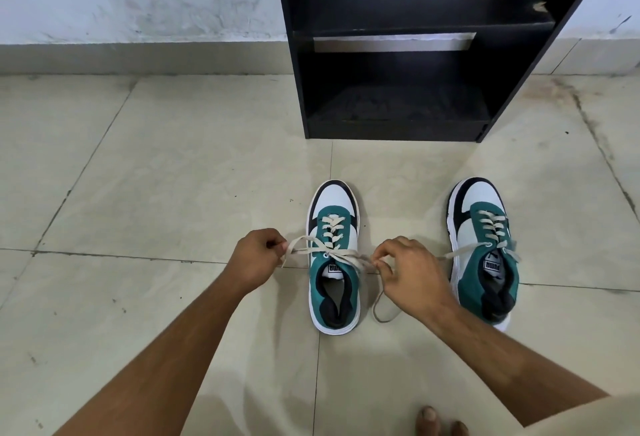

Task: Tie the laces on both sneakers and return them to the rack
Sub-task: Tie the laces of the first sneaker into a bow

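Tying the left sneaker (334, 259) first: my left hand (254, 259) and right hand (410, 274) each pinch its lace (341, 256). Next I'd cinch the knot; other sneaker (483, 248) looks untied.

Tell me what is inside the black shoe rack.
The black shoe rack shows two dark shelves with no shoes on them; the lower one has a dusty, textured surface. Anything above the upper shelf is cut off by the frame.
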